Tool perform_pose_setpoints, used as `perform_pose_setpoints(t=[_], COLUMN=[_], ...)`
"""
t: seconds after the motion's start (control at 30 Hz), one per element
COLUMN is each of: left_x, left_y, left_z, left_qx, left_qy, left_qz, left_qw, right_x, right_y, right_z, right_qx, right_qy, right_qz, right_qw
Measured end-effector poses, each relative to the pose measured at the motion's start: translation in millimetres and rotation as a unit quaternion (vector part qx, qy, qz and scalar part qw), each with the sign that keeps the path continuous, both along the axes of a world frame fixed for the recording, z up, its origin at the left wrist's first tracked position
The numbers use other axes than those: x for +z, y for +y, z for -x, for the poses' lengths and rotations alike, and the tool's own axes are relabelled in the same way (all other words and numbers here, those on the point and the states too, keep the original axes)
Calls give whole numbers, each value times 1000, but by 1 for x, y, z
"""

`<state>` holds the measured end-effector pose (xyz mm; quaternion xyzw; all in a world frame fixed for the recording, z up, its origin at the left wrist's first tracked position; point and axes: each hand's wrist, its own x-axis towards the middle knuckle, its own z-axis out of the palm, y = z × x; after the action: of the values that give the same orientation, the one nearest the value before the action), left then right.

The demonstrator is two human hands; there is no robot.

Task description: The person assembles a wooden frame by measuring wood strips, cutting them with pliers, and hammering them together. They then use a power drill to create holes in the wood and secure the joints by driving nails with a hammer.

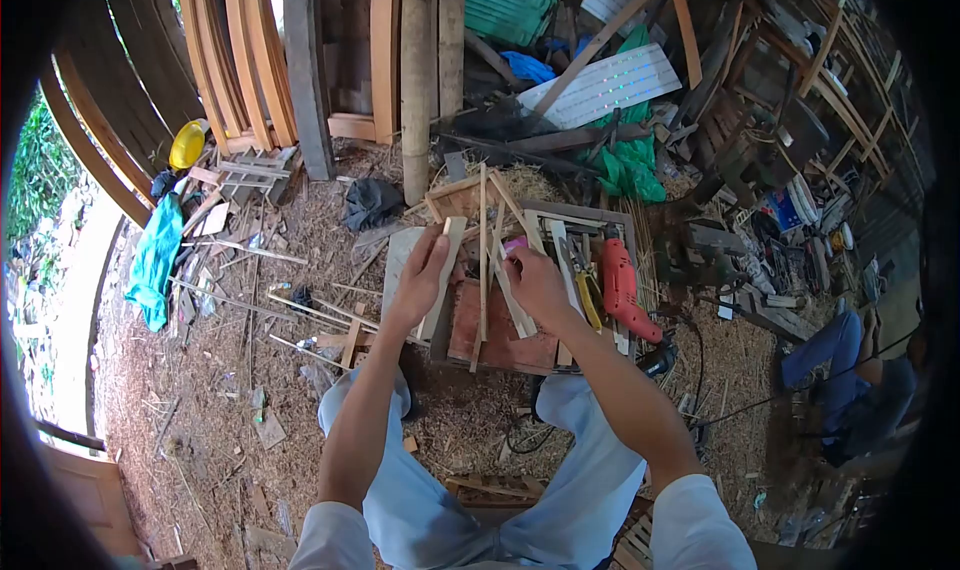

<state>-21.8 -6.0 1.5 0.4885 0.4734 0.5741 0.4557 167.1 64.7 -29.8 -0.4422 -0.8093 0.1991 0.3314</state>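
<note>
My left hand [424, 273] is closed around a pale wooden strip [453, 238] at the left side of a low work table. Opposite it, my right hand [536, 282] pinches another pale wooden strip [522, 320], which slants across the reddish table top [478, 315]. Between my hands a long thin stick [484, 260] runs away from me. To the right of my right hand lie a red power drill [622, 282] and a yellow-handled tool [588, 300]. My fingertips are partly hidden, and a small pink patch shows beside the right ones.
Wood shavings and sticks cover the ground [210, 390]. A wooden post [415, 90] rises behind the table, with a black plastic bag [372, 204] beside it. Curved wooden frames [260, 60] lean at the back left. A seated person [850, 370] is at the right.
</note>
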Motion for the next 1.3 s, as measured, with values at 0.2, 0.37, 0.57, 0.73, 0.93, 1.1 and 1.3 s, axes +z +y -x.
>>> perform_pose_setpoints(t=[0.2,0.37,0.57,0.73,0.93,1.1,1.3], left_x=[24,22,9,14,4,11,12], left_y=[-6,-8,-7,-13,-11,-24,-31], left_z=[8,7,8,0,-7,-39,-59], left_qx=[30,-22,14,25,-47,-14,-38], left_qy=[-162,-145,-145,-156,-170,-99,-138], left_qz=[12,-35,-57,-33,-44,-87,-115], left_qw=[986,989,988,987,983,991,983], right_x=[28,3,-7,20,51,77,95], right_y=[-19,-28,7,8,3,-15,-29], right_z=[30,40,5,-17,-27,-25,-44], right_qx=[29,-19,42,41,104,106,178], right_qy=[-133,-248,44,102,202,288,321], right_qz=[85,141,302,388,458,411,473], right_qw=[987,958,951,915,859,858,801])
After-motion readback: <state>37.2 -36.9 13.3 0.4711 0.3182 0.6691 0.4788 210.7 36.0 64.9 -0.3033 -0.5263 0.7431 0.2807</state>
